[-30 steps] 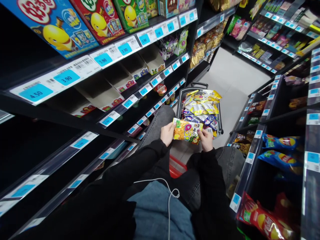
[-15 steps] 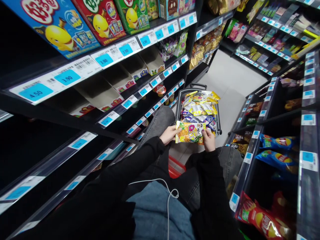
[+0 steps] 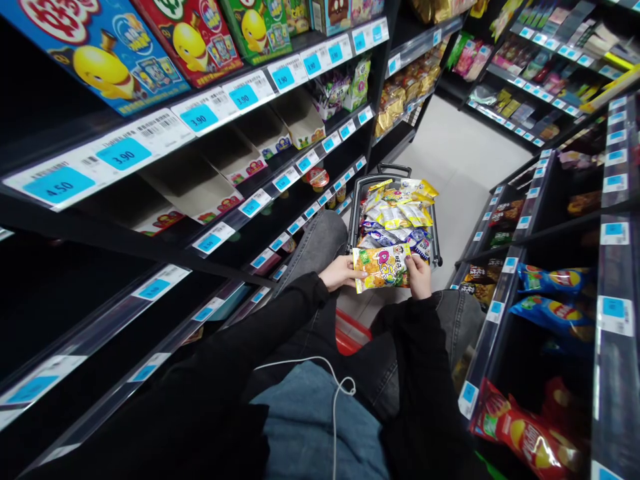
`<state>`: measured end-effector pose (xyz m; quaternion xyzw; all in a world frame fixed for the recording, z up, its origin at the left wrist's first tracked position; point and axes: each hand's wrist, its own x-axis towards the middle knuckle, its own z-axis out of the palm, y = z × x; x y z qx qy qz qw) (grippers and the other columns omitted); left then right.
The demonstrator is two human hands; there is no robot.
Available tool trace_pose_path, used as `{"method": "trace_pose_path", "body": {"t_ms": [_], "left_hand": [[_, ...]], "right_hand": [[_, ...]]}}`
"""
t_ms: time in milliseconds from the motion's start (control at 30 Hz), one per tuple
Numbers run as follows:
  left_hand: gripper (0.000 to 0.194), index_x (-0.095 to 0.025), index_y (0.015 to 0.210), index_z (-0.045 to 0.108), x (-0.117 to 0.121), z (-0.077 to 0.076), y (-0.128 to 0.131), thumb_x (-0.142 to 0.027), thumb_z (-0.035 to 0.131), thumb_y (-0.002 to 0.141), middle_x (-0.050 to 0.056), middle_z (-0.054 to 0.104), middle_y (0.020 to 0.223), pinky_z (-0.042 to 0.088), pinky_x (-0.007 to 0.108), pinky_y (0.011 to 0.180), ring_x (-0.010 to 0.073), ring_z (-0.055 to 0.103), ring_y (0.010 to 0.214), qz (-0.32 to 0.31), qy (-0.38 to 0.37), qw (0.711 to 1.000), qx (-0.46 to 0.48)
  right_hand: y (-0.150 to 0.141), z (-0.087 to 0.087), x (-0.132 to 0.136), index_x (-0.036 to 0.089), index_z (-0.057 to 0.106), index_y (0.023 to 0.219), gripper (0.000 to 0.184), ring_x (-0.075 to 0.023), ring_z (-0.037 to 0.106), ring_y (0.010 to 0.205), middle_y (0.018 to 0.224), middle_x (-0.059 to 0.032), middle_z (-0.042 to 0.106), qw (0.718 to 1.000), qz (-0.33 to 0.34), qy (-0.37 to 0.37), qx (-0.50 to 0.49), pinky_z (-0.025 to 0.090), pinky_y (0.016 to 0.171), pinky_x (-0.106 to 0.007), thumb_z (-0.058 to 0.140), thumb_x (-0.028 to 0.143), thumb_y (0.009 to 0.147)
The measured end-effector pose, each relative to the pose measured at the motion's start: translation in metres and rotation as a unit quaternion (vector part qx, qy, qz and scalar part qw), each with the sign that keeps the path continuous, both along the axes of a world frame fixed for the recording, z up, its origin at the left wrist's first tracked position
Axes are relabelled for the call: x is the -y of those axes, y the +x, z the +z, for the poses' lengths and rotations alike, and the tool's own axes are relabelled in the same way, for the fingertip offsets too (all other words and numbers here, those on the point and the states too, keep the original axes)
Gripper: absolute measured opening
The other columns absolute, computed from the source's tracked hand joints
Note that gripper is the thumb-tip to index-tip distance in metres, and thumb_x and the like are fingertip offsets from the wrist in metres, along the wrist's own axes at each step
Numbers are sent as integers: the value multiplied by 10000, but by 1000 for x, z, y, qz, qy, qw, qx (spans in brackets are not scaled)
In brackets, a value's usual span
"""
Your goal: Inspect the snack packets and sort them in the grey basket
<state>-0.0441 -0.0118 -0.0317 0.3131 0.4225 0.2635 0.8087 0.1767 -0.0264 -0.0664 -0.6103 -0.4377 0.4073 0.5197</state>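
Observation:
Between my two hands is a yellow and white bag of gummy candy (image 3: 381, 268), its printed front facing up. My left hand (image 3: 340, 272) grips the bag's left end, fingers reaching along its lower edge. At the opposite end, the thumb of my right hand (image 3: 419, 276) presses on the front; the fingers behind are hidden. Just beyond the bag stands a black-rimmed basket (image 3: 354, 212), heaped with yellow candy bags (image 3: 400, 203) and blue-purple candy bags (image 3: 395, 236). The held bag overlaps the basket's near side in view.
On the left, a shelf (image 3: 165, 133) carries cartoon snack boxes (image 3: 187, 40) above open display trays (image 3: 230, 157). Chip bags (image 3: 553, 313) lie on the right-hand shelves. Pale floor (image 3: 450, 147) runs ahead between the racks. Something red (image 3: 350, 333) lies between my legs; a white cable (image 3: 335, 400) hangs over my shirt.
The candy bag has tilted slightly, its left end now a little lower. My left hand's fingers have shifted along its lower edge. The view has moved slightly.

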Motion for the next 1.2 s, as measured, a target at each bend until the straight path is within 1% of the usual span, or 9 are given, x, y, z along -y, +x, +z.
{"method": "trace_pose_path", "body": {"t_ms": [233, 400, 567, 667, 800, 900, 1000, 1100, 1200], "left_hand": [[454, -77, 848, 673, -1, -4, -1, -204, 838, 445, 115, 705, 807, 549, 331, 668, 222, 669, 745, -3, 23, 1000, -7], [417, -81, 844, 672, -2, -3, -2, -199, 823, 475, 126, 699, 850, 526, 346, 701, 219, 658, 756, 1, 11, 1000, 0], [450, -161, 1009, 625, -7, 6, -13, -435, 662, 654, 144, 661, 1020, 480, 489, 761, 293, 614, 932, -4, -119, 980, 157], [457, -158, 1051, 598, -9, 9, -17, -461, 595, 709, 150, 650, 1029, 467, 511, 781, 315, 599, 966, -9, -163, 966, 200], [342, -109, 960, 614, -7, 6, -12, -154, 663, 625, 140, 639, 1044, 485, 378, 817, 252, 624, 918, 57, -104, 982, 145], [616, -158, 1079, 581, -5, 6, -6, 5, 666, 492, 97, 598, 1152, 489, 316, 813, 223, 609, 952, 104, -11, 988, 117], [793, -197, 1194, 521, -2, 8, -1, 6, 692, 446, 60, 611, 1123, 480, 276, 805, 194, 600, 946, 122, 54, 987, 92], [724, -140, 1172, 547, -1, 8, 0, -42, 690, 469, 66, 644, 1021, 472, 245, 770, 164, 610, 863, 108, 76, 990, 57], [639, -110, 1099, 589, -1, 8, 1, -50, 685, 470, 68, 652, 988, 473, 229, 739, 143, 608, 809, 109, 84, 990, 35]], "right_hand": [[5, -4, 1, 168, 650, 820, 359, -178, 539, 737, 753, -25, 629, 1000, 3, 8, -9, 442, 706, -308, 566, 504, 725], [4, 2, 3, 172, 638, 788, 364, -174, 541, 709, 717, -19, 616, 1000, 0, 18, 21, 435, 677, -293, 535, 519, 749], [-10, 27, 12, 200, 656, 739, 314, -196, 571, 735, 734, -30, 637, 994, -3, 91, 61, 437, 713, -327, 553, 495, 754], [-15, 41, 19, 234, 692, 762, 221, -213, 592, 797, 789, -40, 665, 988, 50, 139, 53, 443, 770, -365, 577, 423, 769], [-10, 44, 20, 264, 719, 773, 176, -250, 584, 963, 918, -56, 674, 975, 170, 134, 54, 420, 892, -417, 637, 413, 727], [-9, 36, 18, 267, 678, 980, 410, -265, 469, 1179, 1182, -64, 584, 983, 118, 136, 30, 369, 978, -433, 495, 569, 773], [-15, 26, 15, 263, 543, 1192, 531, -248, 429, 1226, 1293, -72, 501, 992, 71, 100, 7, 387, 967, -412, 445, 592, 786], [-20, 16, 14, 258, 531, 1188, 522, -240, 465, 1188, 1259, -81, 534, 995, 94, 38, 2, 399, 956, -399, 599, 490, 726], [-22, 8, 14, 240, 547, 1164, 542, -245, 515, 1122, 1215, -91, 572, 997, 66, -10, -23, 439, 905, -402, 670, 426, 669]]}}
